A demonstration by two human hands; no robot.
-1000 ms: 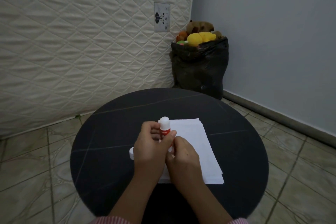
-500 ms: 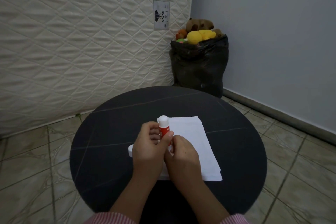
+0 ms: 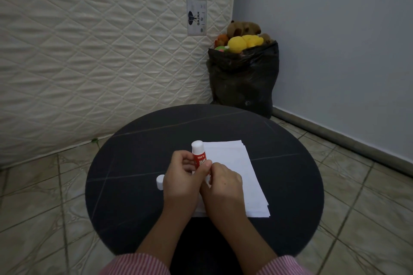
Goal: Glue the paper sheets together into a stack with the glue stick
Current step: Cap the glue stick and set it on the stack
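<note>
A red and white glue stick (image 3: 198, 154) stands upright above the near left part of a stack of white paper sheets (image 3: 241, 176) on a round black table (image 3: 125, 163). My left hand (image 3: 182, 182) is closed around the stick's red body. My right hand (image 3: 220, 185) grips the stick's lower end, which is hidden behind the fingers. A small white cap (image 3: 160, 182) lies on the table just left of my left hand.
A quilted white mattress (image 3: 93, 51) leans against the wall behind the table. A black bag (image 3: 243, 78) with soft toys stands in the corner by the grey wall. Tiled floor surrounds the table.
Both hands stay on the glue stick in nearly the same place; the view has shifted slightly. The paper and cap have not moved.
</note>
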